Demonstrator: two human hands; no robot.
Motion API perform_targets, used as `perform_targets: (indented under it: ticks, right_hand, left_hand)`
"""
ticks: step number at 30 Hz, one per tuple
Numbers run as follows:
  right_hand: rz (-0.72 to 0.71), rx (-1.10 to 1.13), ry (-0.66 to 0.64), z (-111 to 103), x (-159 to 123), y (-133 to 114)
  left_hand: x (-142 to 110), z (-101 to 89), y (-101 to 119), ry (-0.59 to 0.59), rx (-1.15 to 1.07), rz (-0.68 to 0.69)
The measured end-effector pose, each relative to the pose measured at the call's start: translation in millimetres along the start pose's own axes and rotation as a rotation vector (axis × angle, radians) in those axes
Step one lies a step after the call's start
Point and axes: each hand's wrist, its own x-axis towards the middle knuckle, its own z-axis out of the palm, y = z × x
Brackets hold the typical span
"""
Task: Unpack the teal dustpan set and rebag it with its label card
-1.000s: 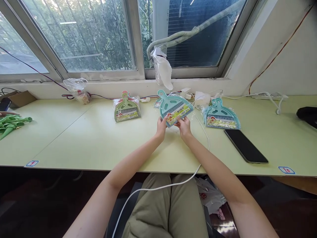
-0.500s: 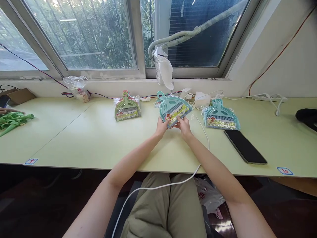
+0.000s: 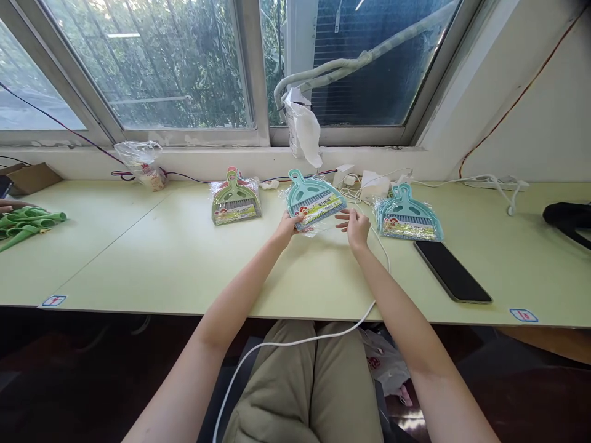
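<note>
A light-blue mini dustpan and brush set (image 3: pixel 314 200) in clear wrap with a yellow label is held tilted above the table. My left hand (image 3: pixel 289 226) grips its lower left corner, thumb over the label. Just off the set's lower right side is my right hand (image 3: pixel 355 227), its fingers partly curled and apart, near the clear wrap. Behind the held set, part of another wrapped item shows, mostly hidden. A similar stack of blue dustpan sets (image 3: pixel 407 214) lies to the right. Green dustpan sets (image 3: pixel 236 198), with a pink one behind, lie to the left.
A black phone (image 3: pixel 452 271) lies at the right, near the table (image 3: pixel 184 264) edge. A white cable (image 3: pixel 295 348) crosses my lap and the table. Plugs and adapters (image 3: pixel 375 183) sit by the wall. Far left, a person's hand (image 3: pixel 13 205) is beside green items (image 3: pixel 32 223).
My right hand has come away from the set's lower edge and moved right. The set has shifted slightly left and tilted flatter, still in my left hand.
</note>
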Motion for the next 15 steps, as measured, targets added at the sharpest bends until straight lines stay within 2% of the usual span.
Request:
perform_targets:
  ticks: [3,6,8,10,12,15]
  right_hand:
    - [-0.114,-0.087,-0.005,-0.9,0.1,-1.2]
    - [-0.051,-0.094,-0.118,-0.4,0.4,0.4]
    - [-0.063,-0.153,-0.145,1.1,-2.1,1.2]
    - [-0.194,-0.307,-0.113,3.4,-7.1,0.3]
    - [-0.394,-0.493,-0.086,6.1,-13.2,-2.3]
    - [-0.636,-0.656,-0.097,9.5,-20.9,-6.9]
  left_hand:
    - [3.0,-9.7,4.3,-0.018,0.001,0.034]
    - [2.7,-14.2,4.4,-0.079,0.009,0.090]
    - [0.2,-12.9,2.5,-0.129,-0.001,0.111]
    - [-3.8,-8.9,0.4,-0.168,-0.022,0.112]
    - [-8.1,-4.2,-0.5,-0.193,-0.047,0.107]
    - [-12.9,0.9,0.5,-0.216,-0.073,0.111]
